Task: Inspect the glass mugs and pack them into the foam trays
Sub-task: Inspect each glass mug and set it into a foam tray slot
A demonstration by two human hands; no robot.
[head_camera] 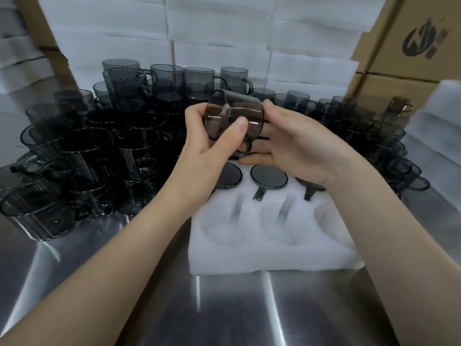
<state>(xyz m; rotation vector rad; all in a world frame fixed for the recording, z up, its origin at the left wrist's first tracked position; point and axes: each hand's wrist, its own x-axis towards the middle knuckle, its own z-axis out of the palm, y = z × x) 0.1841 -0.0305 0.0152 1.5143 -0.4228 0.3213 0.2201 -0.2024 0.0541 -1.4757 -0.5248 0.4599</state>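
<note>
A smoky grey glass mug lies on its side in the air above the foam tray, its base turned toward the left. My left hand grips it at the base, thumb across the glass. My right hand cradles the rim end, fingers curled under the mug, handle hanging below. The white foam tray sits on the steel table in front of me. Its far row holds three mugs upside down; the near pockets hold nothing.
Several loose grey mugs crowd the table to the left and behind the tray, some stacked. More mugs stand at the right. White foam stacks rise at the back; cardboard boxes at the right. Bare steel table lies nearest me.
</note>
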